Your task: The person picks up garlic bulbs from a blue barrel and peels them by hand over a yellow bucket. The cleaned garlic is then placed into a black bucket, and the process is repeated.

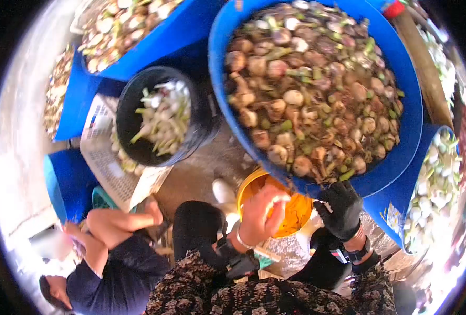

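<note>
My left hand is bare and somewhat blurred, held over a yellow bucket. Its fingers are curved and apart, with nothing visible between them. My right hand wears a black glove with its fingers curled just below the near rim of a large blue tub. A small pale bit shows at its fingertips, too small to name. Soil-covered bulbs with green stem pieces, like onions or garlic, fill the tub. Orange-yellow scraps, or the bucket's own inside, show in the yellow bucket.
A black bucket holds cleaned white bulbs, beside a pale crate. More blue containers of bulbs stand upper left; another blue container is at right. A person in dark clothes sits at lower left. The floor looks wet.
</note>
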`<action>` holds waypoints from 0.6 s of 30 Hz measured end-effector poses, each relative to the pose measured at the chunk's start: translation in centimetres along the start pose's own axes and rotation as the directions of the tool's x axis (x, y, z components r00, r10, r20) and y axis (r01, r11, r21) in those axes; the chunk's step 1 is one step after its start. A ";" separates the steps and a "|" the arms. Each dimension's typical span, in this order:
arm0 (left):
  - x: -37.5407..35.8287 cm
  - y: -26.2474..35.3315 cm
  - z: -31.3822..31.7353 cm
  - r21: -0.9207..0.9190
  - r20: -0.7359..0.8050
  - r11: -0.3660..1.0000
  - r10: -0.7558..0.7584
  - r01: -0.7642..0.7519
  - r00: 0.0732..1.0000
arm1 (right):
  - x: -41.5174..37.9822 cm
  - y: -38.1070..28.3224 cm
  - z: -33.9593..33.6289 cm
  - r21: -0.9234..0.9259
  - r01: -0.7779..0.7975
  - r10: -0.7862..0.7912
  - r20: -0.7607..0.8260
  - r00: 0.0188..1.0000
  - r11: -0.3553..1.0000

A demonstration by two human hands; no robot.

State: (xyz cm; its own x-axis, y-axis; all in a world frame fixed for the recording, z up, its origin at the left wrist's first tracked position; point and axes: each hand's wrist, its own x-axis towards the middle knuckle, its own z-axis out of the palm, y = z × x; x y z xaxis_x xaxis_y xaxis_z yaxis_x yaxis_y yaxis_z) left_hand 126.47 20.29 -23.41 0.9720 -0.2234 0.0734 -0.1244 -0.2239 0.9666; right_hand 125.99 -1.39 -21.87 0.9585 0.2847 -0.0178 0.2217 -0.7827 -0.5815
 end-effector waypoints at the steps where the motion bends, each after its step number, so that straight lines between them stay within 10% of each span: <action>1: 0.3 0.0 0.8 0.013 0.015 0.989 0.145 -0.145 0.989 | -0.2 0.1 0.0 -0.054 -0.014 0.014 0.007 1.000 0.998; 10: -3.5 -5.6 4.4 0.127 0.443 0.890 0.345 -0.439 0.827 | -2.3 1.5 1.6 -0.243 0.163 -0.200 -0.136 0.970 0.956; 18: -11.3 -5.4 2.6 -0.069 0.414 0.892 0.432 -0.446 0.801 | -2.6 0.7 3.3 -0.364 0.110 -0.230 -0.305 0.924 0.925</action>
State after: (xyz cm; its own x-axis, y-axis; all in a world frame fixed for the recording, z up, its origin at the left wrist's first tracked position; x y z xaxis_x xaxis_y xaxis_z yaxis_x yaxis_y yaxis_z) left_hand 115.69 21.55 -30.07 0.6421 -0.6687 0.3749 -0.5306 -0.0346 0.8469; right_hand 123.08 -0.84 -24.95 0.8895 0.2742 0.3656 0.3758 -0.8941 -0.2436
